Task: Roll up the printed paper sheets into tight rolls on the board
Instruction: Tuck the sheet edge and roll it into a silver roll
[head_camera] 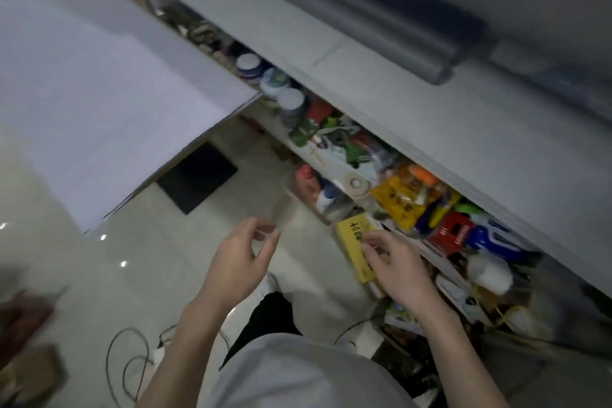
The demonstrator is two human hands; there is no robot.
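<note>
White paper sheets (99, 116) lie flat on a pale board (195, 53) at the upper left, unrolled, with the corner hanging over the floor. Both hands are away from them, low in the middle of the view. My left hand (243, 258) has thumb and fingers pinched on what looks like a faint clear strip (283, 205) rising from the fingertips; blur hides its detail. My right hand (394, 265) is beside a yellow box (356, 235) with its fingers curled. I cannot tell whether it holds anything.
A long white shelf (381, 83) runs diagonally on the right, and under it a lower shelf is crammed with jars (275, 83), packets and a tape roll (356, 183). A dark mat (198, 175) and cables (129, 361) lie on the glossy tiled floor. A grey roll (357, 26) lies on top.
</note>
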